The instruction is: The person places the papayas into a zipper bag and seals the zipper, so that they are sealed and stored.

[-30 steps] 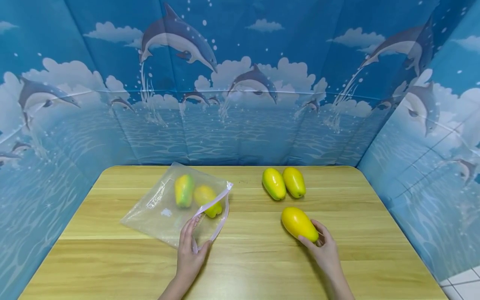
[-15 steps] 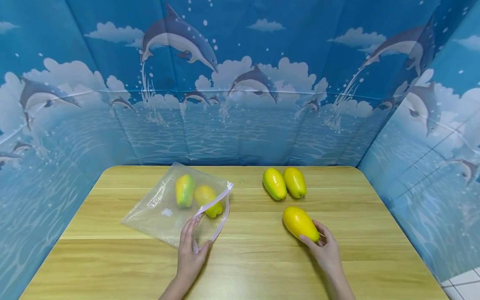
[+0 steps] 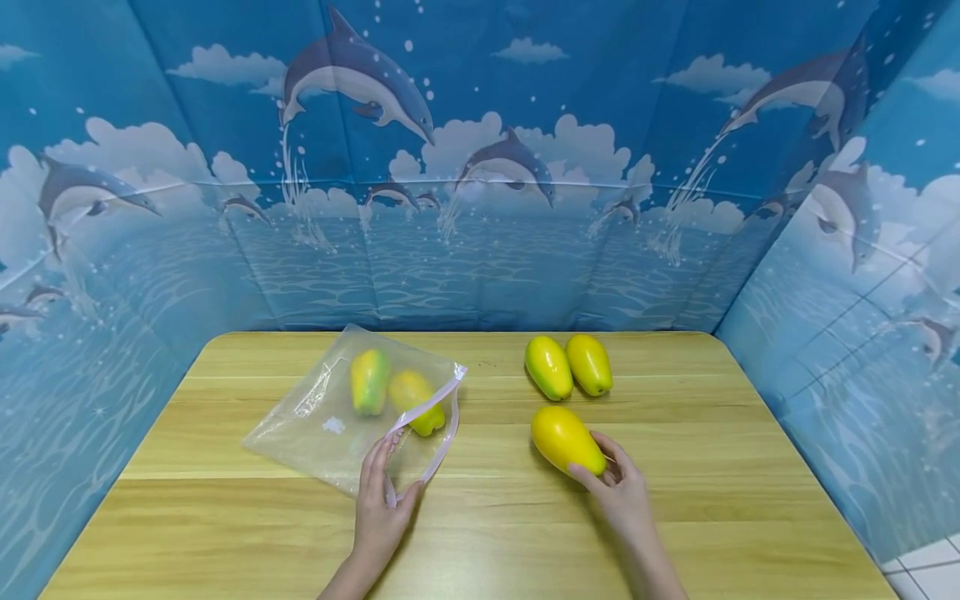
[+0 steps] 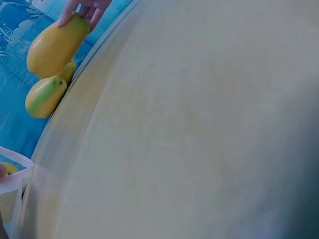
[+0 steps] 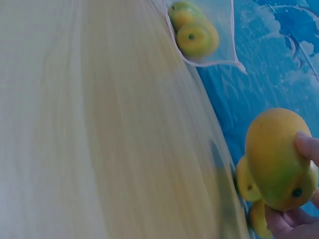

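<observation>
Pinching a yellow fruit [image 3: 567, 440] in right grip [image 3: 621, 490], holding the clear bag [image 3: 352, 437] agape in left grip [image 3: 381, 507]. Apparently loading; next, probably, steer fruit leftward, inside.

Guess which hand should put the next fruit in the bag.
Probably the right hand: it grips a yellow fruit. The left hand touches the clear bag at its open mouth, so it seems better placed to steady that.
</observation>
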The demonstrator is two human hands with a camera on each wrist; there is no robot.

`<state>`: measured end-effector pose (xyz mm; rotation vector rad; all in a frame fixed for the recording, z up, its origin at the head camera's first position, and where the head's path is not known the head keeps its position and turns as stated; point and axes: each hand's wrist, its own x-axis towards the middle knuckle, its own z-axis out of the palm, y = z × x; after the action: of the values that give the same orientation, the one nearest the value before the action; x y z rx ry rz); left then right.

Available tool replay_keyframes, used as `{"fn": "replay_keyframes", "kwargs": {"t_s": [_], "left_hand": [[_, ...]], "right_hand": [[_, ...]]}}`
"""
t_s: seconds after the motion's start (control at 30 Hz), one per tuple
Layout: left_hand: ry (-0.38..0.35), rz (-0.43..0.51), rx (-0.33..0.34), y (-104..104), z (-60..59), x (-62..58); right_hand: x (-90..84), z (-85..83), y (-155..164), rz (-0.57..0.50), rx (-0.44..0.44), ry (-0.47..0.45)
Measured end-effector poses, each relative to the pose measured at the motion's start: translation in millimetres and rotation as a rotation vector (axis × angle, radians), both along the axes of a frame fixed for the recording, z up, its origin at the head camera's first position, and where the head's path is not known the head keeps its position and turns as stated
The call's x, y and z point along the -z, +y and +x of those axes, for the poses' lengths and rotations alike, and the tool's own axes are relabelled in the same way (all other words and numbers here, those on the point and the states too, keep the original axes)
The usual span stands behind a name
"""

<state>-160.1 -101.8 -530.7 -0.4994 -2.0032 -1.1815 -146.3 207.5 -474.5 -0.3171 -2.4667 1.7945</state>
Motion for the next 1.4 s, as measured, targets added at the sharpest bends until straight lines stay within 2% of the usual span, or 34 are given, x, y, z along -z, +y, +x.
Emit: {"fn": "replay_keyframes", "kwargs": {"t_s": [0.2,0.6,0.87,1.13,1.4], "left_hand": [[-0.009,-0.001,-0.004,1,0.3,0.3],[-0.06,0.001,0.006,2,3.2,0.0],[-0.017,0.01,0.01,4,3.5,-0.3],[0.04,-0.04,0.006,4,2.5,-2.8],[0.07,-0.043,0.062,4,1.1,-3.8]], "right_hand": [[1.6,-2.2,-21,-0.078,-0.04,0.037],[5.8,-11.3,-64,-0.166,-0.114,0.103],[10.3,-21.5,-88,-0.166,-0.149,0.132],[14.6,-31.1,-98,-0.17,-0.173,0.119],[17.6,-36.8,-106,-0.113,-0.179,0.152]]}}
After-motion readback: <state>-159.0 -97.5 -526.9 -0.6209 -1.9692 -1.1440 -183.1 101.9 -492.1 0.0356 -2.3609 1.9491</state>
